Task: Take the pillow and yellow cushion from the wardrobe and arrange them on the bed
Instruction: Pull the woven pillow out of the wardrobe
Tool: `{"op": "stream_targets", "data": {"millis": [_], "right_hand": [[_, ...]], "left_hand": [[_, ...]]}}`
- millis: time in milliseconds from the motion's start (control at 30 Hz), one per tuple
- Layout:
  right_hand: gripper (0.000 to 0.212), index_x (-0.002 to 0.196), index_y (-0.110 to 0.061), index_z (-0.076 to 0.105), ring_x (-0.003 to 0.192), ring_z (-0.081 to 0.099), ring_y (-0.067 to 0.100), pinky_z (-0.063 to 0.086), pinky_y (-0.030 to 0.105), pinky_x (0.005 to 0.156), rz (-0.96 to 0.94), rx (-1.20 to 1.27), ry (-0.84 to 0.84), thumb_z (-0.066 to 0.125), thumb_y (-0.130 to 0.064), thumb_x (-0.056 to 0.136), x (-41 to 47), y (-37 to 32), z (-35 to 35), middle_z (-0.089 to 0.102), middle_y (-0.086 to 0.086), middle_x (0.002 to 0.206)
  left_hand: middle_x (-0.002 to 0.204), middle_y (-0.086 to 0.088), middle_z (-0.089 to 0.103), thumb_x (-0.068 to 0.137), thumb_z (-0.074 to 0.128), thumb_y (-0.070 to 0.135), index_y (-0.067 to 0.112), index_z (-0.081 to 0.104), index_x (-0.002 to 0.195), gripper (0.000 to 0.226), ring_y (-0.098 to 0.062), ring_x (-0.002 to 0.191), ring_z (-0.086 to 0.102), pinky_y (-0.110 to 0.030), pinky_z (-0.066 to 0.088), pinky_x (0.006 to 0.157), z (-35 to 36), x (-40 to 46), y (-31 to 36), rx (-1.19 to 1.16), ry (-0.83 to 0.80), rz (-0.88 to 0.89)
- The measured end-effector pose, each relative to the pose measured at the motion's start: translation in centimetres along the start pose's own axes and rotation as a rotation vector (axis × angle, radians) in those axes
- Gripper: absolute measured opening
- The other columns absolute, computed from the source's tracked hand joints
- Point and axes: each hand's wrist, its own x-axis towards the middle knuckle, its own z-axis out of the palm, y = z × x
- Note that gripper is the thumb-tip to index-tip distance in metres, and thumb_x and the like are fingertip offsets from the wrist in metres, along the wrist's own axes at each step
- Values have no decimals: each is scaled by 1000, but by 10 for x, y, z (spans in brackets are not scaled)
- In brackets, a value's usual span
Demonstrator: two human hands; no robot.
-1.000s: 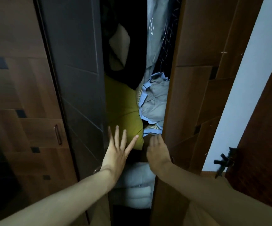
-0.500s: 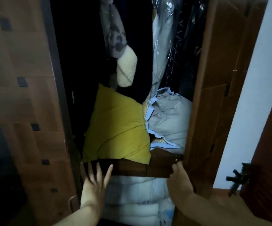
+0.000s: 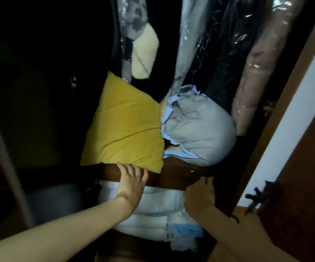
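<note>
Dim wardrobe shelf (image 3: pixel 173 175), yellow cushion (image 3: pixel 126 127) upright, left hand (image 3: pixel 132 179) grip open, right hand (image 3: pixel 200 193) seemingly loose.

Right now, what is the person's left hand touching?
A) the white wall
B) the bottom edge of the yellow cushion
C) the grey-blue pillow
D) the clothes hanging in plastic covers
B: the left hand reaches up over the wooden shelf front and its fingers meet the lower edge of the yellow cushion, while the grey-blue pillow sits untouched to the cushion's right.
</note>
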Motion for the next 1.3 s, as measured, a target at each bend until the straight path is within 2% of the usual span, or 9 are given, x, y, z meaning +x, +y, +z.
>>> {"op": "stream_targets", "data": {"millis": [33, 100, 400, 633, 800, 900, 1000, 1067, 1300], "right_hand": [[47, 137, -12, 53, 132, 38, 43, 17, 64, 114, 34, 11, 6, 42, -38, 100, 0, 8, 3, 52, 21, 140], [48, 140, -8, 47, 136, 35, 46, 11, 69, 115, 112, 9, -20, 40, -34, 100, -3, 23, 14, 48, 24, 144], [59, 156, -5, 22, 148, 13, 48, -5, 68, 116, 258, -133, -173, 24, -36, 106, -15, 59, 44, 24, 23, 161], [67, 158, -10, 15, 151, -8, 46, -18, 65, 114, 388, -9, -356, 30, -41, 100, -24, 68, 61, 8, 20, 166], [65, 157, -10, 14, 146, 3, 59, 2, 74, 114, 564, 189, -495, 39, -32, 101, 12, 67, 45, 12, 26, 163], [66, 150, -11, 28, 143, 22, 48, 22, 61, 116, 544, 357, -245, 54, -39, 96, 50, 77, 30, 29, 19, 155], [67, 141, -15, 35, 139, 30, 33, 26, 48, 116, 376, 420, 217, 56, -49, 88, 100, 94, 17, 38, 13, 146], [68, 138, -15, 37, 136, 34, 32, 29, 46, 115, 337, 468, 390, 57, -52, 85, 139, 107, 9, 40, 12, 143], [101, 157, -12, 13, 151, 14, 35, 11, 55, 122, 299, 742, 537, 55, -67, 84, 289, 143, -1, 13, 15, 166]], "left_hand": [[149, -31, 22, 101, 33, 30, 9, -9, 155, 71, -57, 129, 29, -77, 19, 102, -36, -2, -43, 119, 39, -73], [151, -28, 21, 101, 35, 31, 10, -9, 155, 72, -54, 130, 29, -75, 19, 102, -48, 13, -41, 82, 150, -286], [158, -20, 12, 97, 41, 52, 15, -11, 155, 87, -45, 135, 25, -68, 20, 106, -104, 92, -61, -36, 567, -47], [158, -19, 16, 98, 35, 53, 17, -8, 156, 81, -43, 137, 25, -67, 18, 109, -127, 130, -84, -108, 704, 61], [157, -19, 18, 98, 35, 54, 16, -3, 157, 79, -40, 137, 27, -61, 21, 111, -138, 157, -96, -122, 680, 46], [158, -18, 19, 97, 33, 58, 16, -2, 156, 80, -38, 139, 27, -58, 23, 111, -141, 176, -102, -129, 702, 44], [160, -16, 16, 95, 33, 61, 18, -2, 157, 83, -38, 140, 26, -58, 23, 112, -147, 201, -107, -150, 731, 42], [161, -15, 13, 93, 35, 64, 19, -3, 157, 87, -40, 141, 23, -60, 21, 112, -154, 221, -109, -169, 734, 26], [163, -15, -2, 76, 66, 56, 21, -16, 154, 118, -42, 143, 18, -64, 20, 111, -184, 313, -122, -101, 617, 54]]}}
